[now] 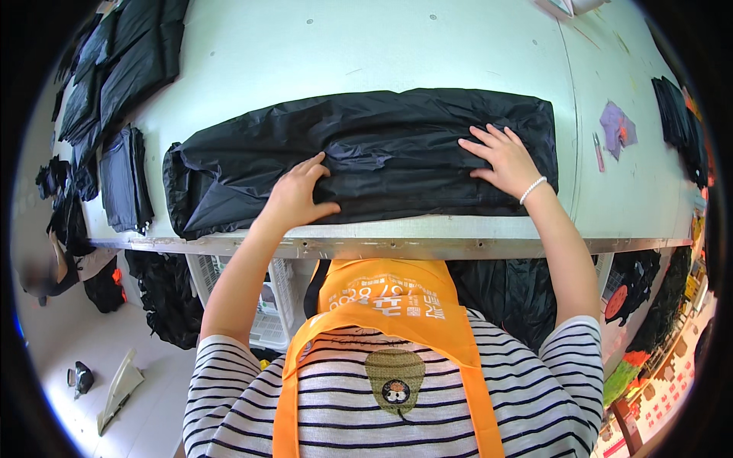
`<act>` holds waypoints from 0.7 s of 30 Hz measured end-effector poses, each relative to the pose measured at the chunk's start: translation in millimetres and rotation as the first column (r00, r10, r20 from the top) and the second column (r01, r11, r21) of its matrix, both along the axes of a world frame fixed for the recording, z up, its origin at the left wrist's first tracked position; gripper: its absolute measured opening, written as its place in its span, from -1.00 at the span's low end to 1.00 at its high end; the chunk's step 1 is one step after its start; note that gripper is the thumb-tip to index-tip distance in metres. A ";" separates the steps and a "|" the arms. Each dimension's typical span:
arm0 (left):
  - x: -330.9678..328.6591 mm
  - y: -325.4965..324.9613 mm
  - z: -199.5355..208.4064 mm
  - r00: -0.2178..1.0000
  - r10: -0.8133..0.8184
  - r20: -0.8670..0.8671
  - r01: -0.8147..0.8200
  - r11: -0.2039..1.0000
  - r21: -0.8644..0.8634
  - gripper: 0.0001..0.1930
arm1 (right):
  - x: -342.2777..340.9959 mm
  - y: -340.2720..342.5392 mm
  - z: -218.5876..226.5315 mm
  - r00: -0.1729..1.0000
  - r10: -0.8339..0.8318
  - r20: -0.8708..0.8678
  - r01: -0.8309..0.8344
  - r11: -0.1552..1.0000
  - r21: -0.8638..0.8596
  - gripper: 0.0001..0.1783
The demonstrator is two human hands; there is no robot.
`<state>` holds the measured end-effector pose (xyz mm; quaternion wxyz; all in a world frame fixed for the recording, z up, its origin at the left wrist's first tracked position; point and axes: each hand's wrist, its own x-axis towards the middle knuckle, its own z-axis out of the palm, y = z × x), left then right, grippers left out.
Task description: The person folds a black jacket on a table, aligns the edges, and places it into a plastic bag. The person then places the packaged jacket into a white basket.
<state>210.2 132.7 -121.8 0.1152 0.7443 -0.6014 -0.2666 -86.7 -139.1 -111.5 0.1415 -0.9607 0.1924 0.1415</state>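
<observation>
A long piece of thin, shiny black fabric [382, 183] lies folded into a wide strip on the pale table [366, 46], near its front edge. Wrinkles run along it, and its left end is bunched in loose folds. My left hand [301, 192] rests on the near middle of the cloth, thumb and fingers apart. Farther right, my right hand [504, 159] lies flat on it with the fingers spread, a white beaded bracelet [533, 190] round the wrist. Neither hand grips anything.
Folded black fabric stacks [126, 179] stand at the table's left, and another dark pile [679, 130] at the far right. A small purple cloth scrap [617, 128] lies beside a slim pointed tool [598, 151]. White plastic baskets [271, 305] sit below the metal-trimmed edge [382, 248].
</observation>
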 end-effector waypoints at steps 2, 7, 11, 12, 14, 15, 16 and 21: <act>2.8 -12.4 4.8 0.995 0.085 -0.044 -0.081 0.993 0.085 -0.57 | 2.9 -10.0 -6.9 0.998 0.031 -0.057 -0.031 1.000 0.001 -0.44; -20.7 2.1 -29.7 0.967 -0.050 0.250 0.104 0.972 -0.209 -0.75 | -13.8 15.2 -31.9 0.987 0.140 0.085 -0.106 0.942 -0.318 -0.31; -41.3 13.9 -32.0 0.998 0.040 0.043 -0.028 0.970 -0.242 -0.80 | -36.8 32.8 -21.0 0.987 0.054 0.151 -0.038 0.994 -0.105 -0.19; -37.5 8.7 -22.4 0.999 0.023 -0.047 -0.033 0.975 -0.219 -0.80 | -39.1 27.0 -18.9 0.985 0.052 0.163 -0.046 0.998 -0.043 -0.20; -25.8 -0.3 0.3 0.995 -0.023 -0.100 0.011 0.993 -0.121 -0.67 | -39.6 14.7 -12.6 0.980 0.041 0.195 -0.063 0.992 0.106 -0.21; -22.9 -8.0 8.1 0.993 -0.041 -0.115 0.025 0.990 -0.138 -0.56 | -37.3 10.5 -7.5 0.976 -0.003 0.216 -0.045 0.975 0.216 -0.31; -32.5 -23.4 20.0 0.994 0.029 0.102 -0.009 0.982 -0.188 -0.40 | -38.7 6.1 -7.0 0.977 -0.009 0.211 -0.052 0.958 0.282 -0.37; -37.9 -33.2 -43.1 0.847 0.305 0.435 -0.266 0.952 -0.151 -0.05 | -45.8 12.1 -12.9 0.981 -0.034 0.191 0.068 0.982 -0.174 -0.52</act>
